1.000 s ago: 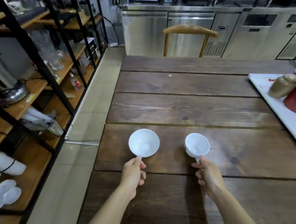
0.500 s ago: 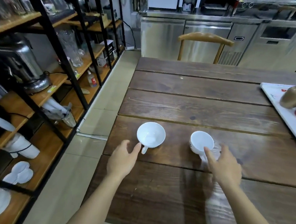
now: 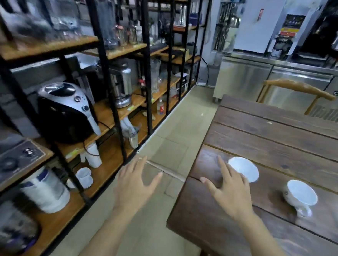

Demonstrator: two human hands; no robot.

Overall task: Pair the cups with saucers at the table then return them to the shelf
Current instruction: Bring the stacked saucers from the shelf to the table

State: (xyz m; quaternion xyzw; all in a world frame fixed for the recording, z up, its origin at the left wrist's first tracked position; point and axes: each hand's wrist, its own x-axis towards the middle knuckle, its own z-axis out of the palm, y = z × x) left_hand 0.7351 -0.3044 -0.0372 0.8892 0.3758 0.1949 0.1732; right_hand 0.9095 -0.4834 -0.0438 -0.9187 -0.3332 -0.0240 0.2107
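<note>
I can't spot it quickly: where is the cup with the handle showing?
In the head view, that cup stands on the wooden table at lower right, right of the other cup and the right hand.

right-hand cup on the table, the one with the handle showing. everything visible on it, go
The cup is glossy white, ceramic by the look, with a wide round mouth tapering toward the base. It stands upright and looks empty on the dark wooden table, its loop handle at the near right side. A small dark mark shows on its left outer wall, too blurred to read. No saucer is under it. Neither hand touches it; the right hand hovers to its left, fingers spread.
</note>
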